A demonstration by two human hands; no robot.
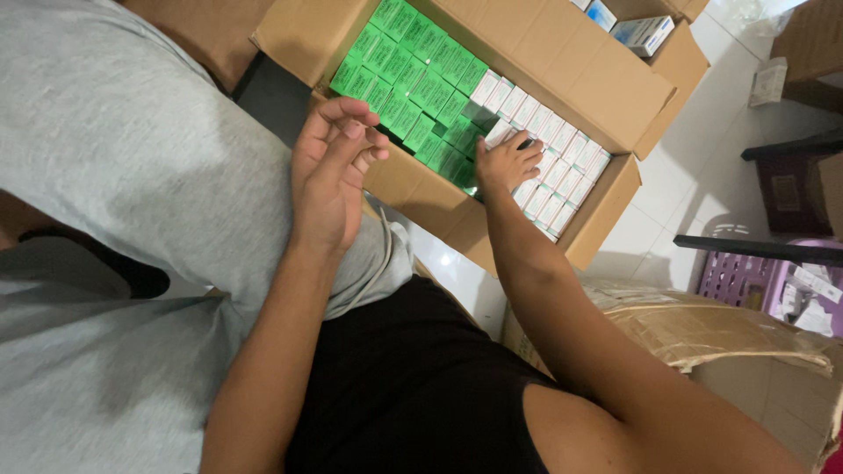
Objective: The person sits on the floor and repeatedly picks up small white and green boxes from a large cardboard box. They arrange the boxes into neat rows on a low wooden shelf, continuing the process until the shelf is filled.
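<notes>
An open cardboard carton point(421, 189) holds tight rows of small green boxes point(413, 79) on its left and small white boxes point(562, 167) on its right. My right hand point(507, 162) lies palm down on the white boxes near the middle, where the two colours meet. Its fingertips are at a dark gap in the row, and no box is lifted. My left hand point(332, 171) hovers over the carton's near edge beside the green boxes, fingers loosely curled and holding nothing.
My grey shirt point(114, 175) and black shorts point(413, 386) fill the left and bottom. A taped, plastic-wrapped carton point(729, 342) lies at lower right. A purple plastic basket point(746, 281) and a dark stool point(790, 184) stand on the white tiled floor. More small boxes point(645, 31) sit at the top.
</notes>
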